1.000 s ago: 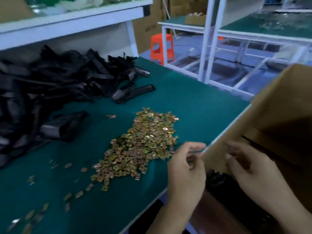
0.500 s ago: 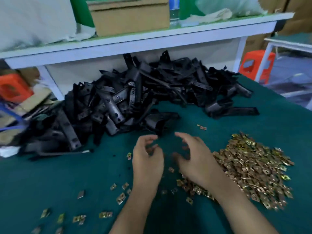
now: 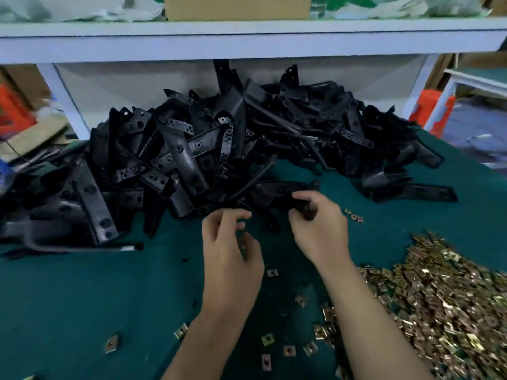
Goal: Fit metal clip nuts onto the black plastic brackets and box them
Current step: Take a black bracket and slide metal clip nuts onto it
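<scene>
- One black bracket (image 3: 277, 192) lies on the green table (image 3: 82, 297), at the front edge of the big bracket pile (image 3: 192, 149).
- Its long side runs left to right, and its far end points left into the pile.
- The right grip (image 3: 319, 231) has its fingers curled round the right end of that bracket.
- The left grip (image 3: 230, 256) is just beside it, low over the table. Its fingers are curled in, close to the thumb. I cannot tell if it pinches anything.
- Lots of gold clip nuts (image 3: 444, 303) sit in a heap on the right.
- A few loose nuts (image 3: 267, 338) lie flat on the table, nearer the front.
- A white shelf (image 3: 247, 39) runs above the pile.
</scene>
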A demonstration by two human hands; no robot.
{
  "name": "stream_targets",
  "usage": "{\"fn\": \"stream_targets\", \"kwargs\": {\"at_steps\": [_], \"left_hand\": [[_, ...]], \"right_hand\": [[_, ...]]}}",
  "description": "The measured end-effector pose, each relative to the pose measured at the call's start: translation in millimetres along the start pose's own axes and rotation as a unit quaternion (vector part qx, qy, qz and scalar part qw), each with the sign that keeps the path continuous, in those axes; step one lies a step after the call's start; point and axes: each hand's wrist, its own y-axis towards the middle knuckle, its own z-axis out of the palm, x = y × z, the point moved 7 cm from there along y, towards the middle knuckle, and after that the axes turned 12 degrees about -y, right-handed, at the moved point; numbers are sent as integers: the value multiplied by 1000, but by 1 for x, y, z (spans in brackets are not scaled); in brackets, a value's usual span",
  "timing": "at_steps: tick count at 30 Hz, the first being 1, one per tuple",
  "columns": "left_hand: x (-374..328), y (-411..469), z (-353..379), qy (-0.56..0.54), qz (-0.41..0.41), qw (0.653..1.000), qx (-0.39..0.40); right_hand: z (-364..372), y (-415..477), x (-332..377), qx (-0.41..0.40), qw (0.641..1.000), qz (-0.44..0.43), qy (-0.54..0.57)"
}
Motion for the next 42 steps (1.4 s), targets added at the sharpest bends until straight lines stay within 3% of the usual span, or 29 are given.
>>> {"fn": "stream_targets", "kwargs": {"at_steps": [5,9,13,17,19,21,22,24,25,27,31,37,40,42], "left_hand": [[-8,-1,-1,-7,34,999,0],[-13,-3,-1,-56,46,997,-2],[-24,-6,0,-21,90,996,-6],[-37,-7,-10,9,156,987,-22],[-34,-3,-14,-46,133,990,1],[-21,4,-22,-175,51,983,5],[-11,9,-27,-262,-14,965,6],[9,13,-25,-444,-165,879,56],[13,12,-22,-498,-218,834,87],[14,7,-14,-523,-262,796,152],[2,-4,7,-476,-227,817,233],[12,0,3,-447,-246,844,163],[17,-1,1,-467,-275,830,132],[16,-1,2,-519,-283,797,124]], "right_hand": [[-45,-8,8,-185,973,17,134],[-62,-19,14,-263,931,5,252],[-76,-27,29,-288,902,-80,311],[-71,-25,49,-179,918,-173,309],[-66,-22,53,-124,922,-183,316],[-58,-17,49,-73,924,-155,343],[-52,-14,44,-42,923,-122,363],[-39,-10,33,19,906,-46,421],[-32,-10,31,53,890,-17,453],[-18,-13,33,127,861,8,493],[5,-25,47,257,848,-13,462],[3,-23,50,268,911,-38,312],[-15,-16,38,283,935,-37,210],[-35,-7,21,269,960,-24,76]]}}
